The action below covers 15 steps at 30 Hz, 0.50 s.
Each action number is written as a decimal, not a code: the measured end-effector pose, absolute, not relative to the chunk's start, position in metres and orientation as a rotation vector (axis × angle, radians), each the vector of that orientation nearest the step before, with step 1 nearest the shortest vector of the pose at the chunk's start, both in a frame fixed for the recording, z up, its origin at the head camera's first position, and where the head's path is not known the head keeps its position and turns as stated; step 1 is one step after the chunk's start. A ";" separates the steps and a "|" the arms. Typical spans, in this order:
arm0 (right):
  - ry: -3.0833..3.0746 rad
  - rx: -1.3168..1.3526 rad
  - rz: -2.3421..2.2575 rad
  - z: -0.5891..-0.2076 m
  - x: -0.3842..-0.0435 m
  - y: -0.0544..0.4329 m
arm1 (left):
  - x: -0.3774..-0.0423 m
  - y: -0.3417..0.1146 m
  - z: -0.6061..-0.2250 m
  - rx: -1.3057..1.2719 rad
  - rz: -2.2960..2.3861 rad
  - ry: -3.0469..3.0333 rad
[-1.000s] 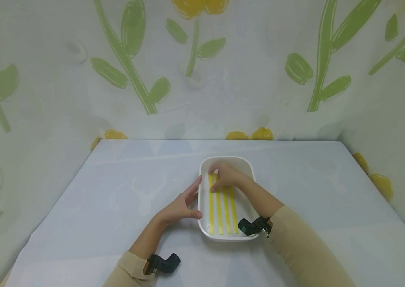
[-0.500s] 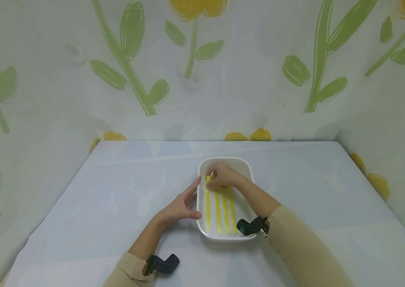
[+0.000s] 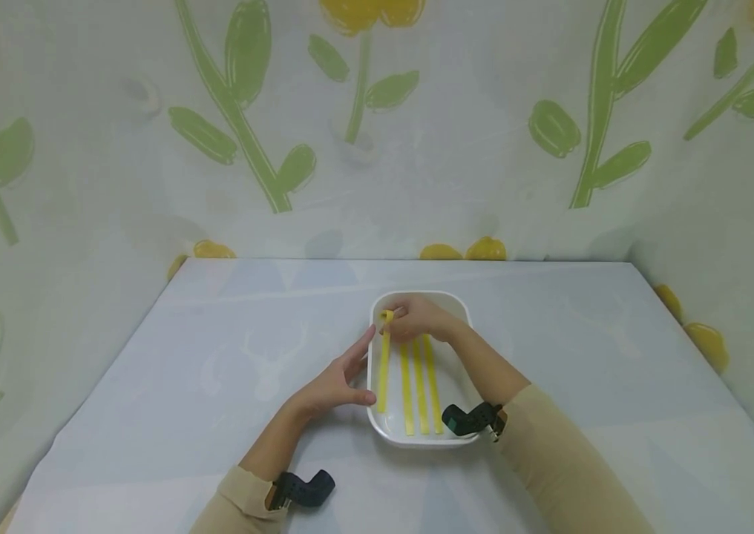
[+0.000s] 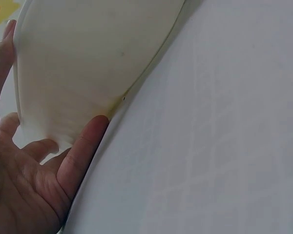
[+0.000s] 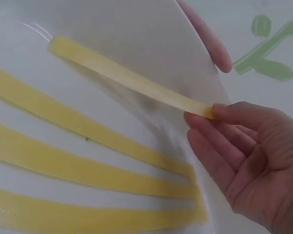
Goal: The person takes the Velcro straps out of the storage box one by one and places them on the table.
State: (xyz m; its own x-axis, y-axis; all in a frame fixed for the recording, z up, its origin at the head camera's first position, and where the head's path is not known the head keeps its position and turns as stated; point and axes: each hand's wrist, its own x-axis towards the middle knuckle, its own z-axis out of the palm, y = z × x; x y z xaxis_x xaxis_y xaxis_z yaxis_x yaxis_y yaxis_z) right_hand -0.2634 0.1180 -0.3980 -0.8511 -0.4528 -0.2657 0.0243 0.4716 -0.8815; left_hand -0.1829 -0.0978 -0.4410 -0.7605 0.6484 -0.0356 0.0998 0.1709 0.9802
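One yellow strip [image 5: 132, 80], end pinched in the right hand [image 5: 259, 158], is inside a white tray [image 3: 410, 443] near three others [image 5: 88, 170]; the left hand [image 3: 337, 382], fingers spread, touches the tray. Lifting seems underway, calling for steady pinching.
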 end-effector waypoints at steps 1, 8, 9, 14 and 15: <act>2.209 -0.352 -1.403 -0.396 -0.263 0.118 | -0.183 -0.098 -0.441 0.701 1.622 2.002; 2.123 -0.346 -1.520 -0.389 -0.262 0.121 | -0.184 -0.097 -0.440 0.691 1.614 1.996; 2.122 -0.356 -1.533 -0.389 -0.262 0.121 | -0.184 -0.097 -0.440 0.700 1.621 1.991; 2.060 -0.411 -1.663 -0.389 -0.264 0.124 | -0.186 -0.099 -0.442 0.727 1.642 1.958; 2.043 -0.424 -1.689 -0.388 -0.264 0.124 | -0.186 -0.099 -0.442 0.729 1.644 1.954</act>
